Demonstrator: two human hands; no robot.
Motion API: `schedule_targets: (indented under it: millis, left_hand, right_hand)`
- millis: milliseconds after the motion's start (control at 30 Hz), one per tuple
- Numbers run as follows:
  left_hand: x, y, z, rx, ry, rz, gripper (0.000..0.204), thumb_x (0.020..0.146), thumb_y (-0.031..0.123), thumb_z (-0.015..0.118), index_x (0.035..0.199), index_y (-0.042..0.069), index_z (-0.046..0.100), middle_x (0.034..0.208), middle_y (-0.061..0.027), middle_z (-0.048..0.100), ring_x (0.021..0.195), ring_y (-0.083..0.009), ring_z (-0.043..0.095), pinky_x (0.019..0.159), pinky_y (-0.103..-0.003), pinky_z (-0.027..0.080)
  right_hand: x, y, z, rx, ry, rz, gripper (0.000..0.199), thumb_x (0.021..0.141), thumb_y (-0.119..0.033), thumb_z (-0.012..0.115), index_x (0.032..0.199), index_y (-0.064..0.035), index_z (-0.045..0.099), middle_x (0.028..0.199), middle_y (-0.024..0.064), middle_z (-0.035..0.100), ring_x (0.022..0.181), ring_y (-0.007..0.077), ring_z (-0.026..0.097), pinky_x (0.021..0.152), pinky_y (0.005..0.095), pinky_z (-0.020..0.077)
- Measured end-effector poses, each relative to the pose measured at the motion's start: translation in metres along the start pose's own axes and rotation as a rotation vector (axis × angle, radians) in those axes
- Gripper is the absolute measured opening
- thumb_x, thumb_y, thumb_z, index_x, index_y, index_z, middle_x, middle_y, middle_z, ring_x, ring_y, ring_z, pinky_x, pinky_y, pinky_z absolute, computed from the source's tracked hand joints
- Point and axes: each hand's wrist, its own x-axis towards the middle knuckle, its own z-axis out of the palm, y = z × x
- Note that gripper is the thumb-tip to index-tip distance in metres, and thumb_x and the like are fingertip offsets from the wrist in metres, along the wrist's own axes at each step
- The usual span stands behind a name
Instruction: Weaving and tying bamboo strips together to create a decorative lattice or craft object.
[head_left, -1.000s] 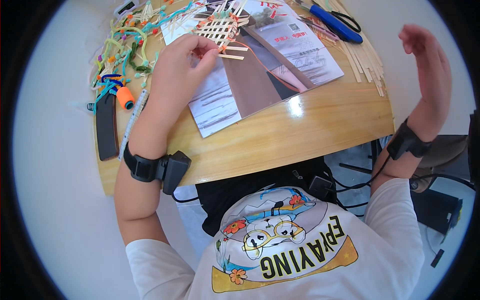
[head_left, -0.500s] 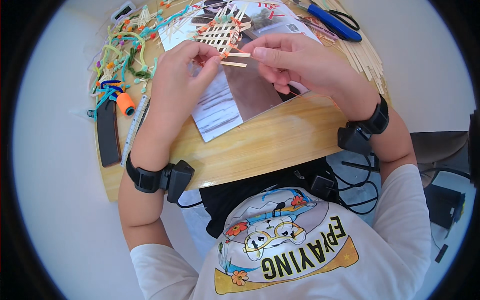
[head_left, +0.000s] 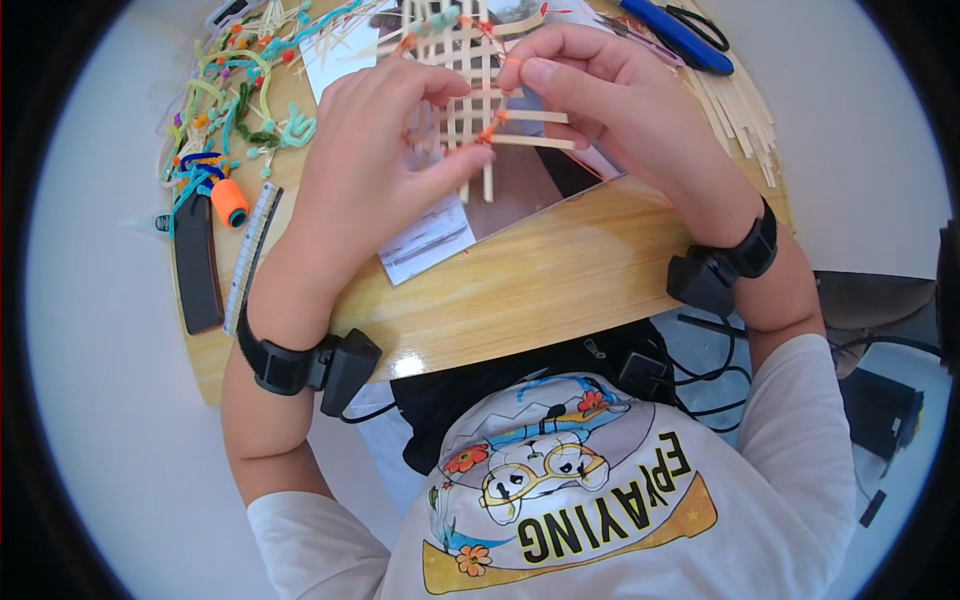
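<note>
A woven lattice of pale flat wooden strips is up over the table, with orange thread tied around its edges and some pale green along its top. My left hand grips its left side, thumb in front and fingers partly hidden behind. At the upper right edge, my right hand pinches orange thread between thumb and forefinger. A loose length of that thread trails under the right hand toward the wrist. Several strip ends stick out to the right and downward. Beneath lies a printed magazine or sheet with pictures.
Bending pipe-cleaner pieces and beads lie at the far left. Nearer are an orange thread spool, a ruler and a dark oblong case. Blue-handled pliers, black scissors and loose wooden strips lie right.
The lattice has been tilted up and turned, showing more of its face. My right hand has risen from the protruding strip ends to the upper right edge. The head view has shifted slightly.
</note>
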Motion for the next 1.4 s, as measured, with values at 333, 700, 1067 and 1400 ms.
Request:
schedule_targets:
  millis: [333,700,1067,1400]
  left_hand:
    - [-0.006,0.016,-0.002,0.003,-0.095,-0.040,0.045,0.069,0.026,0.083,0.104,0.006,0.061,0.098,-0.0072,0.064,0.089,-0.0237,0.060,0.082,-0.034,0.044]
    - [-0.007,0.026,0.007,0.095,0.078,-0.052,0.033,0.071,0.007,0.073,0.101,0.009,0.059,0.087,-0.0062,0.059,0.082,-0.0250,0.058,0.077,-0.037,0.042]
    - [-0.004,0.024,-0.004,-0.070,0.191,-0.043,0.022,0.071,0.003,0.074,0.091,0.006,0.064,0.080,-0.0063,0.062,0.072,-0.0210,0.061,0.064,-0.030,0.047]
    - [-0.003,0.027,-0.008,-0.053,0.245,0.008,0.021,0.075,0.004,0.076,0.093,0.003,0.066,0.083,-0.0073,0.065,0.068,-0.0178,0.061,0.060,-0.028,0.048]
  right_hand:
    - [-0.003,-0.003,-0.012,0.176,-0.171,-0.064,0.018,0.097,-0.017,0.058,0.106,-0.0028,0.063,0.081,-0.0002,0.064,0.062,0.0039,0.051,0.056,0.0186,0.0418]
    - [-0.007,0.012,0.005,0.000,-0.018,-0.200,0.019,0.095,-0.019,0.061,0.105,-0.0039,0.066,0.080,-0.0018,0.064,0.059,0.0023,0.050,0.054,0.0180,0.0386]
    - [-0.020,0.003,0.009,-0.205,0.017,-0.415,0.014,0.096,-0.012,0.058,0.106,-0.0031,0.063,0.095,-0.0005,0.065,0.066,0.0037,0.054,0.056,0.0184,0.0398]
    - [-0.024,0.008,0.021,-0.441,0.062,-0.426,0.009,0.091,-0.010,0.064,0.098,-0.0058,0.067,0.070,0.0008,0.062,0.057,0.0042,0.048,0.053,0.0224,0.0396]
